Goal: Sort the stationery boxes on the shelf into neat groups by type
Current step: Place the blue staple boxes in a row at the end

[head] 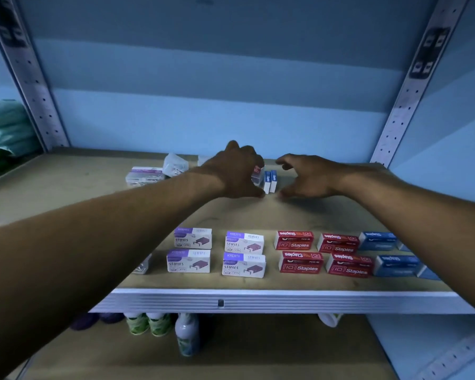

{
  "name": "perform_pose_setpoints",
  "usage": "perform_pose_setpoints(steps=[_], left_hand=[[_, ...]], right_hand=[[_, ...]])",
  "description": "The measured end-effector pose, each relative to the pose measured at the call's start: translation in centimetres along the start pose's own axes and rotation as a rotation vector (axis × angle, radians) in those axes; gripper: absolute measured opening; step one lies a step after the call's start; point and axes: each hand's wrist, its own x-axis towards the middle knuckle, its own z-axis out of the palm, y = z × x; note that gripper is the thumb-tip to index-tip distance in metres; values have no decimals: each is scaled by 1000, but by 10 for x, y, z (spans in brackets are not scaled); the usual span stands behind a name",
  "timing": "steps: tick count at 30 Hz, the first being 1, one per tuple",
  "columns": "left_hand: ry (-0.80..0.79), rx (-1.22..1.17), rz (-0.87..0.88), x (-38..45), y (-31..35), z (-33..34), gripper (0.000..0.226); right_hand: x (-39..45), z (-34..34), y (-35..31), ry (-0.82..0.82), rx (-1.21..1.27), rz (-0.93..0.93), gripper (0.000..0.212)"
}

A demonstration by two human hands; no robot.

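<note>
Two upright blue boxes, left fingers gripping red box, right fingers spread

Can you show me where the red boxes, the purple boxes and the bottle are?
Red boxes (300, 262): head view, front face of the near-left one of four.
Purple boxes (244, 265): head view, front face of the near-right one of four.
Bottle (187, 334): head view, its body, on the lower shelf.
</note>
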Motion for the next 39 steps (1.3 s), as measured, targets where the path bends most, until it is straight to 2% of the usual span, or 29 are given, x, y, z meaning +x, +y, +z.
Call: perform_pose_setpoints(steps=[5,12,19,21,23,25,27,31,35,39], left_hand=[[-44,144,22,21,-6,3,72],[-100,219,4,31,-5,5,64],[-50,178,36,33,2,12,56],[-41,159,27,33,7,11,56],[-14,149,24,32,11,9,58],[11,133,20,29,14,7,61],[14,96,13,26,14,7,61],[12,-11,-45,18,12,2,57],[10,8,-62,4,21,-10,51],[-94,-3,-109,-6,29,-15,41]], right_hand=[[20,-2,7,0,-36,-30,80],[36,4,7,23,2,-82,71],[36,6,11,46,77,-62,94],[31,4,13,50,69,-62,94],[27,2,16,56,17,-60,78],[22,1,21,77,-13,-55,48],[15,0,26,119,23,-37,33],[-1,-7,30,148,60,-6,22],[-13,-13,32,86,84,36,19],[-25,-16,32,35,69,66,19]])
